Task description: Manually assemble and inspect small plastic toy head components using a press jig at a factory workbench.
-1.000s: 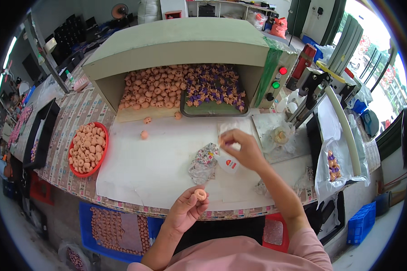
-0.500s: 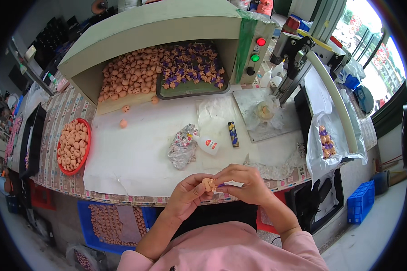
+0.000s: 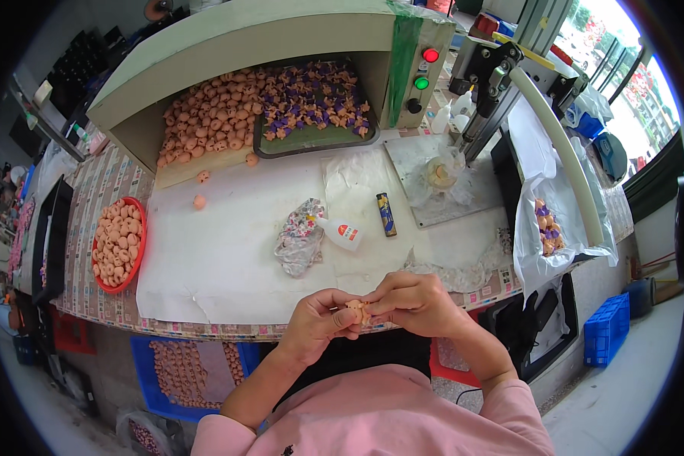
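Observation:
My left hand (image 3: 315, 325) grips a small peach-coloured doll head (image 3: 356, 310) between thumb and fingers, just in front of the table's near edge. From the other side, the thumb and fingers of my right hand (image 3: 419, 305) pinch the same piece; whatever else they hold is mostly hidden. Beyond my hands lie a white squeeze bottle (image 3: 343, 235) on its side, a crumpled patterned cloth (image 3: 299, 247) and a dark blue and yellow tube-like pack (image 3: 387, 215).
A hooded box (image 3: 243, 45) at the back shelters piled doll heads (image 3: 213, 114) and a dark tray (image 3: 319, 147) of purple-and-peach doll bodies. On the left stands a red basket (image 3: 139, 251) of heads. A lever press (image 3: 482, 125) and a lined bin (image 3: 536, 262) occupy the right.
Both hands stay together on the doll head. My right fingers have closed in on it, and the purple bit seen beside them before is now hidden. The view has shifted slightly.

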`<state>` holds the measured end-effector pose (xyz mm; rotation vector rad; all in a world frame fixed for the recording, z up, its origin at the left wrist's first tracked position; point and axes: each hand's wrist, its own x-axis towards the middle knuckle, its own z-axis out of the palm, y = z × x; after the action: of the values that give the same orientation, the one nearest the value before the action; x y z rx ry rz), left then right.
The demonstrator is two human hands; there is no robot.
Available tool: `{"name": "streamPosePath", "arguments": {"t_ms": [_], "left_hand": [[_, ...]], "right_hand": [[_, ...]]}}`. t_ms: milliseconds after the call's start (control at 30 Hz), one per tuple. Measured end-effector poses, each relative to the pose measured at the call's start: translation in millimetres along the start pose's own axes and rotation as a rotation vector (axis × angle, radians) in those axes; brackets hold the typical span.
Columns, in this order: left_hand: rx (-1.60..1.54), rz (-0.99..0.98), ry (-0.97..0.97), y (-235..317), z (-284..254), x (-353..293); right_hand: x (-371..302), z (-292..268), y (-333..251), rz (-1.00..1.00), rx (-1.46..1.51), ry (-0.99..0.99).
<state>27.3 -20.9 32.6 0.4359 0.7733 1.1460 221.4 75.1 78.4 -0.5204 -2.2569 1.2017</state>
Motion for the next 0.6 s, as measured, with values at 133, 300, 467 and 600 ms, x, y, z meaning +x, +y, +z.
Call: {"name": "streamPosePath", "arguments": {"t_ms": [133,300,467,600], "left_hand": [[-0.058,-0.037,-0.064,0,-3,3],[0.025,-0.049,-0.004,5,2,2],[-0.035,-0.105,-0.084,6,1,5],[-0.157,-0.107,-0.124,7,6,6]], "right_hand": [[-5,7,6,-0.060,0.030,0.057],[-7,9,8,-0.086,-0.001,0.076],[-7,0,4,-0.070,0.032,0.049],[7,-18,-7,-0.045,-0.054,0.024]]}}
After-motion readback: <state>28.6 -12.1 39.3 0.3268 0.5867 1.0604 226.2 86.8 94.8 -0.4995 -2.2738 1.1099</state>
